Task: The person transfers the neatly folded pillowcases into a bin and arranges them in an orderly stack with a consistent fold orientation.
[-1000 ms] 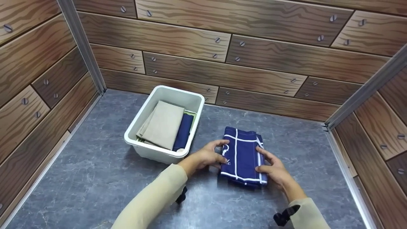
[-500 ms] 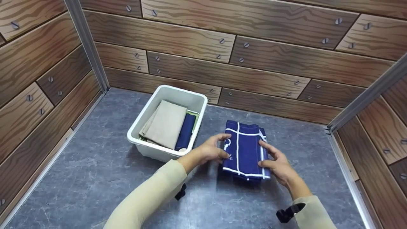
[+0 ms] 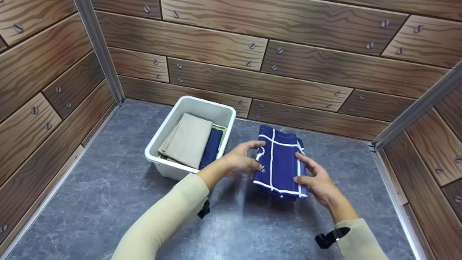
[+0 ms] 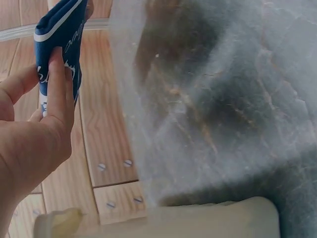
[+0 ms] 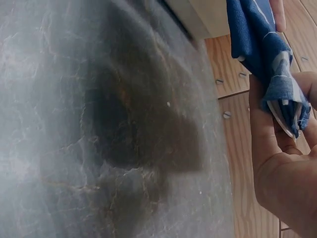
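A folded navy blue cloth (image 3: 283, 162) with white stripes and white lettering is held up off the table between both hands. My left hand (image 3: 240, 159) grips its left edge, thumb on top and other fingers beneath; the left wrist view shows the cloth (image 4: 62, 44) pinched in that hand (image 4: 37, 144). On the right edge my right hand (image 3: 319, 182) grips in the same way. In the right wrist view several layers of the cloth (image 5: 267, 54) show at its end, between thumb and fingers of the right hand (image 5: 282, 173).
Left of the hands stands a white plastic bin (image 3: 158, 162). Inside lie a folded beige cloth (image 3: 189, 141), a dark blue cloth (image 3: 212, 146) and something green. Wood-patterned walls (image 3: 216, 47) enclose the grey marbled tabletop (image 3: 108, 187) at the back and sides.
Both hands have raised the folded blue cloth off the tabletop and moved it slightly away from the person. It tilts a little more now. The bin stays in place.
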The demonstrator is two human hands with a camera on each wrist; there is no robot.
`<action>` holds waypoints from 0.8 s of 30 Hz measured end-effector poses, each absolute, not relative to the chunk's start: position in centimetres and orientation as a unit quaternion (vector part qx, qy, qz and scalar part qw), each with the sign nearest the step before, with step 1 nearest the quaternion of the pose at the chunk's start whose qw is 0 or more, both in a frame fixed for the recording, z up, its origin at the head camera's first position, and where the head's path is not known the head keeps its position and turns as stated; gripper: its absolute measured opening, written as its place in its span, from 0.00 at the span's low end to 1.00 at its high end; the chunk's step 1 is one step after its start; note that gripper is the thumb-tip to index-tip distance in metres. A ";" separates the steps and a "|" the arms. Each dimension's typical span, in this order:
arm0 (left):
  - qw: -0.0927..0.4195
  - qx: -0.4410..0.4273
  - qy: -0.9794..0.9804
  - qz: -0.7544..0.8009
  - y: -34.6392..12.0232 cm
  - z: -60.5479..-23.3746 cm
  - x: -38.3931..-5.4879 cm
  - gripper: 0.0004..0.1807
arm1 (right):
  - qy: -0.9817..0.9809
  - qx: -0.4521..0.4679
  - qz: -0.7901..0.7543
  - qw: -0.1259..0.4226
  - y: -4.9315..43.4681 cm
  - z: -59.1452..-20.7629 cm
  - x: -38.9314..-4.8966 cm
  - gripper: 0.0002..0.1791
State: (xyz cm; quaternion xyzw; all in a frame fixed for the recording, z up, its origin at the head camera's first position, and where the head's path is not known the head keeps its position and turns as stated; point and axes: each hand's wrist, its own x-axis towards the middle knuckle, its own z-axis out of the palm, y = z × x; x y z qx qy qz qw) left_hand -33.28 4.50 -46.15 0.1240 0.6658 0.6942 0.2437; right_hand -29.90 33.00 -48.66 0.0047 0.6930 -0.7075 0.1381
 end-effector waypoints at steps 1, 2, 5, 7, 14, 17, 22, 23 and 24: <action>0.244 0.126 0.666 0.694 4.4 -46.0 -33.3 0.46 | 0.692 0.004 -0.708 0.139 32.9 -48.5 -29.9 0.50; 0.246 0.127 0.665 0.694 4.3 -45.8 -33.3 0.46 | 0.692 0.001 -0.708 0.141 32.9 -48.4 -29.9 0.50; 0.249 0.128 0.662 0.695 4.0 -45.3 -33.3 0.46 | 0.690 -0.003 -0.710 0.143 32.6 -48.1 -30.0 0.50; 0.250 0.127 0.660 0.697 3.8 -45.0 -33.3 0.46 | 0.689 -0.006 -0.711 0.142 32.4 -47.9 -30.1 0.50; 0.238 0.127 0.664 0.697 3.0 -44.2 -33.3 0.46 | 0.687 -0.013 -0.714 0.137 31.7 -47.2 -30.6 0.50; 0.235 0.128 0.665 0.698 2.6 -43.8 -33.3 0.46 | 0.687 -0.016 -0.714 0.135 31.4 -46.8 -30.8 0.50; 0.227 0.128 0.660 0.705 1.8 -43.3 -33.4 0.46 | 0.688 -0.018 -0.713 0.133 30.8 -46.1 -31.1 0.50; 0.226 0.128 0.658 0.707 1.6 -43.2 -33.3 0.46 | 0.688 -0.020 -0.713 0.134 30.6 -46.0 -31.2 0.50; 0.226 0.127 0.656 0.709 1.5 -43.1 -33.3 0.46 | 0.687 -0.021 -0.713 0.135 30.5 -45.8 -31.3 0.50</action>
